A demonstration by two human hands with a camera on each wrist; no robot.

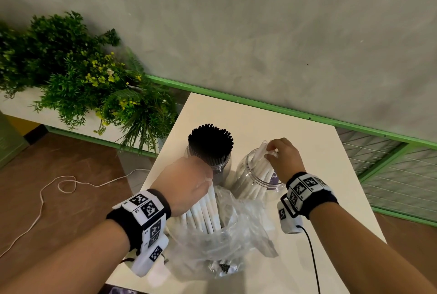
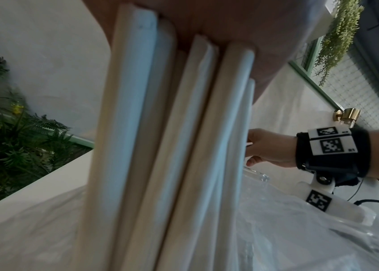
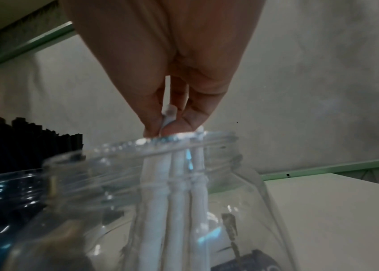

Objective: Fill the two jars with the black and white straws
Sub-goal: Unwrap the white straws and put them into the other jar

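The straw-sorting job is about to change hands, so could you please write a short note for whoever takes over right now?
Left hand: grips a bundle of white straws standing in the plastic bag at the table's near edge.
Right hand: pinches the tops of a few white straws at the mouth of the right jar.
Left jar: packed with black straws, which looks done.
Right jar: only a few white straws in, with much room left.
Left to do: release these straws, then move the bag's white straws into the right jar.
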